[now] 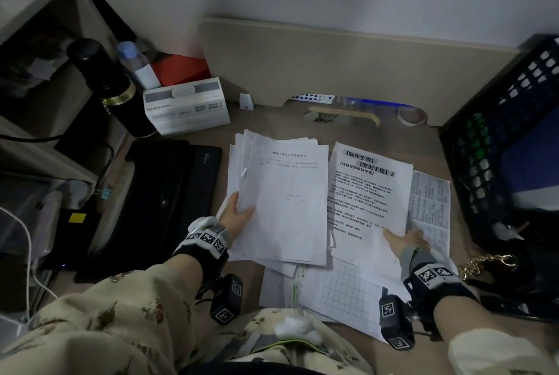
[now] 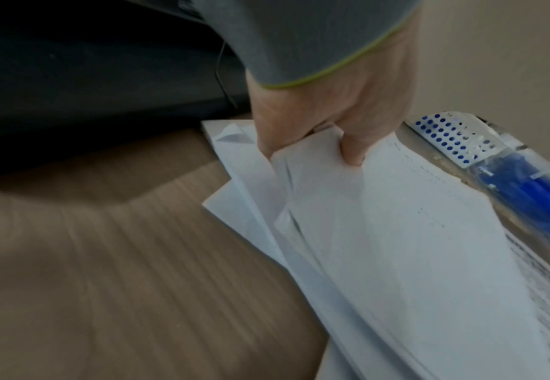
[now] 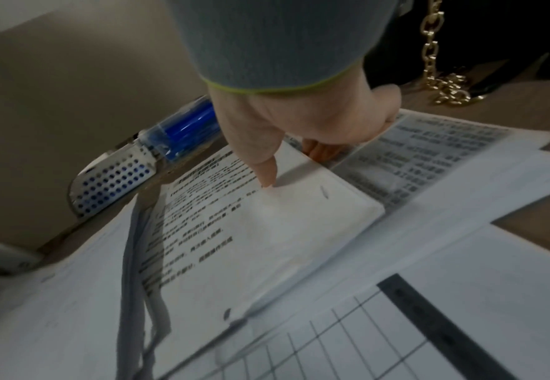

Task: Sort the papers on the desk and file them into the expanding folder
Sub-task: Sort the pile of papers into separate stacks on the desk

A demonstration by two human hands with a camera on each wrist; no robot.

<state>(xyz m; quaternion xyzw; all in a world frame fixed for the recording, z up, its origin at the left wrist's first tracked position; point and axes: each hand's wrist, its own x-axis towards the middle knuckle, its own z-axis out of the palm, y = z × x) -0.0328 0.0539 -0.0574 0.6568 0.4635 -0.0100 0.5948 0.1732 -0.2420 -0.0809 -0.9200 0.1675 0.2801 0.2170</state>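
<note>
Left hand (image 1: 239, 214): pinching a sheaf of papers (image 1: 284, 202) at its left edge, thumb on top, fingers beneath.
Right hand (image 1: 408, 238): gripping a printed packet (image 1: 369, 193) at its near right corner, thumb pressed on top, fingers tucked under.
Papers: mid-desk (image 2: 104, 282), side by side, overlapping looser sheets and a grid sheet (image 1: 348, 293) nearer.
Folder (image 1: 169, 187): black, lying flat just left of the papers.
Far edge: pen box (image 3: 156, 154) against the backboard.
</note>
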